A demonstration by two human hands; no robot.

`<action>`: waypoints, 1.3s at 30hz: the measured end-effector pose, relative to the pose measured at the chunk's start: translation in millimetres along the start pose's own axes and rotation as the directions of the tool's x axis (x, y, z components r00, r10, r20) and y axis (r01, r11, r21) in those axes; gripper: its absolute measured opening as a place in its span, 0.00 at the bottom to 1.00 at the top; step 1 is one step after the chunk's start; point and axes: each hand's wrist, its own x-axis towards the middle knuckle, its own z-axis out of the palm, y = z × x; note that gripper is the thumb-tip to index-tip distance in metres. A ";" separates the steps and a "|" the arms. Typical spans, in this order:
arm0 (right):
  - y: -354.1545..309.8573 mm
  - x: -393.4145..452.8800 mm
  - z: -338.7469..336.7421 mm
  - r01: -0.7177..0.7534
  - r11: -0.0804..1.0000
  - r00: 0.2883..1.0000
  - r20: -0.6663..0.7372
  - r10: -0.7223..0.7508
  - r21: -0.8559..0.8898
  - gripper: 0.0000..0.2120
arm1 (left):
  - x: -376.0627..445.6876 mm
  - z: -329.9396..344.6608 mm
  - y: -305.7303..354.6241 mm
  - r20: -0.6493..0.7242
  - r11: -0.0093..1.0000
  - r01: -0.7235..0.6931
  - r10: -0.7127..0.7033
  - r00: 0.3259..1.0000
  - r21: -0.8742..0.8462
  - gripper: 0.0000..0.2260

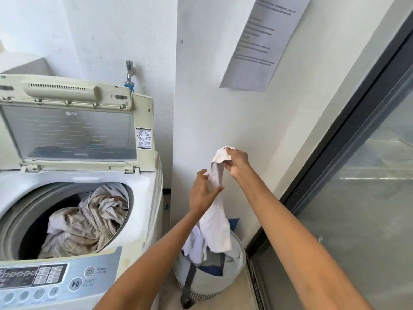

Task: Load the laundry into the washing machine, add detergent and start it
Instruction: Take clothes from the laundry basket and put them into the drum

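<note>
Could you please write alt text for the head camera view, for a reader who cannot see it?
A person's right hand lifts a white garment out of a laundry basket on the floor, the open left hand touching the cloth. To the left, a top-loading washing machine stands with its lid raised and beige laundry in the drum.

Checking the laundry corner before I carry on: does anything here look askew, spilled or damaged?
Only small things. The paper notice hangs tilted on the wall. The washing machine shows yellowish staining near its control panel. No spill shows. The right hand pinches a white garment over the laundry bag, the left hand alongside.
</note>
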 end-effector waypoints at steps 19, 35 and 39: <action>-106.8 24.3 -39.3 0.352 0.905 0.922 -0.076 -0.379 -0.240 0.04 | 82.2 -70.0 5.7 -0.212 0.980 0.193 -0.177 0.961 0.055 0.13; -93.9 -58.2 121.0 0.779 0.348 0.626 0.618 -0.476 -0.521 0.10 | 71.7 -222.8 181.6 -0.380 0.827 -0.417 0.272 0.884 -0.377 0.10; -122.8 -110.4 196.4 0.864 0.372 0.504 0.606 -0.616 -0.340 0.09 | 45.6 -303.5 201.3 -0.590 0.769 -0.631 0.464 0.660 -0.101 0.06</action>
